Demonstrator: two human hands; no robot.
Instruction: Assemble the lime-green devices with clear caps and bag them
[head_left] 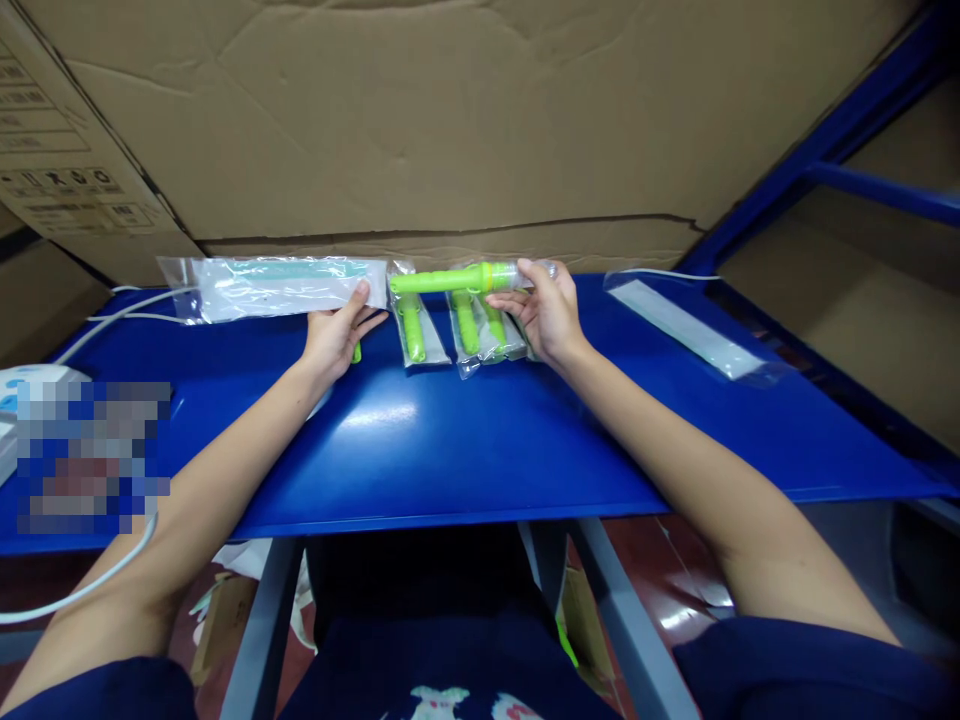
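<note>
My left hand pinches the right end of a long clear plastic packet with white and pale green contents, held level above the table. In my right hand is a lime-green stick with a yellow ring and a clear tip, gripped at the clear end. Its green end points left and comes close to the packet's edge; whether they touch I cannot tell. Behind and below the stick lie clear bags with green sticks, one bag in the middle and another beside my right fingers.
A flat clear packet lies on the right of the blue table. Cardboard walls the back. White cables run at left, near a blurred-out object. A blue frame rises at right.
</note>
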